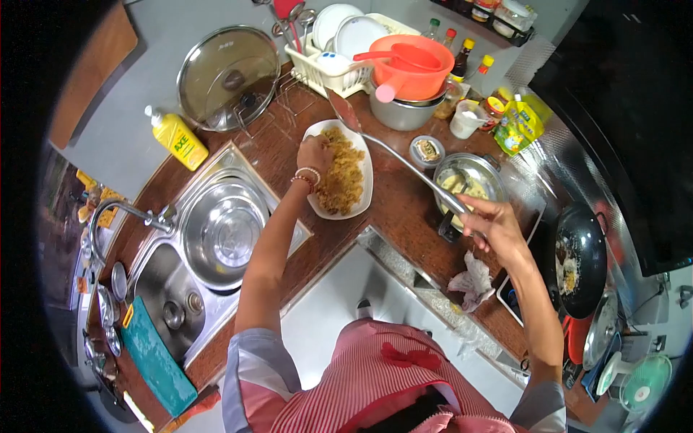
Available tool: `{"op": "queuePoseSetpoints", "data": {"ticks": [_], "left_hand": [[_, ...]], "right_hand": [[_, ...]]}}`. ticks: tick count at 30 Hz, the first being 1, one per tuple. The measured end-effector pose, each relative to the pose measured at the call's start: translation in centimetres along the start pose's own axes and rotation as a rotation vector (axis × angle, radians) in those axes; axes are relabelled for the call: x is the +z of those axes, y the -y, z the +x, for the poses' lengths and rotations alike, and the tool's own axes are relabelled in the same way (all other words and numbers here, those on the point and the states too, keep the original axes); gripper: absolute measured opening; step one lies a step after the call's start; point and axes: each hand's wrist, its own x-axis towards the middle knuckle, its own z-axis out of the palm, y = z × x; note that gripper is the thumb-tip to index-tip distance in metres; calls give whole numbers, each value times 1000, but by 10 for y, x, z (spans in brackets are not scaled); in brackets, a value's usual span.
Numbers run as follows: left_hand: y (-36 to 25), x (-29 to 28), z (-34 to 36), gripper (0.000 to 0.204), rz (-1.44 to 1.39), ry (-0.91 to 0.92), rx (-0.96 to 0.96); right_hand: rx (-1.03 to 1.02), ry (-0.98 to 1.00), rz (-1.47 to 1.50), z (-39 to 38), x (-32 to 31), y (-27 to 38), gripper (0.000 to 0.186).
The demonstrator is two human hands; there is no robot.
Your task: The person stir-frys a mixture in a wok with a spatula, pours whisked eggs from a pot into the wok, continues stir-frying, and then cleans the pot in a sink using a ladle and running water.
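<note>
My left hand (315, 154), a beaded bracelet at its wrist, reaches over a white oblong dish (367, 189) of yellow-brown fried rice (341, 177). Its fingers are curled down at the upper left of the rice; what they pinch, if anything, is hidden. On the right, my right hand (494, 229) grips a long-handled metal turner (408, 164) by its dark handle end. The turner slants up and left, its flat, food-smeared blade (343, 110) just beyond the dish's far end. Under the handle sits a metal bowl (491, 177) with pale yellow contents.
A small lidded tub (426, 151) stands beside the metal bowl. At right, a black wok (581, 260) holds food scraps, near a crumpled cloth (473, 281). The sink (166, 278) with a steel basin (224, 231) lies left. A dish rack (325, 76) and orange strainer (411, 68) stand behind.
</note>
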Motion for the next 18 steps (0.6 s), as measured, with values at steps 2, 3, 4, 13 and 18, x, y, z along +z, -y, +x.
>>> {"op": "queuePoseSetpoints", "data": {"ticks": [2, 3, 4, 13, 18], "left_hand": [[-5, 20, 12, 25, 257, -96, 144], [-3, 24, 20, 24, 262, -58, 143], [1, 25, 28, 23, 266, -21, 140], [-5, 3, 28, 18, 273, -206, 365], [45, 11, 21, 39, 519, -55, 679]], "right_hand": [[3, -41, 4, -9, -1, -1, 34], [6, -48, 16, -12, -1, 1, 33], [9, -57, 31, -15, 0, 3, 34], [70, -83, 94, -17, -1, -9, 35], [93, -87, 58, -12, 5, -13, 34]]}}
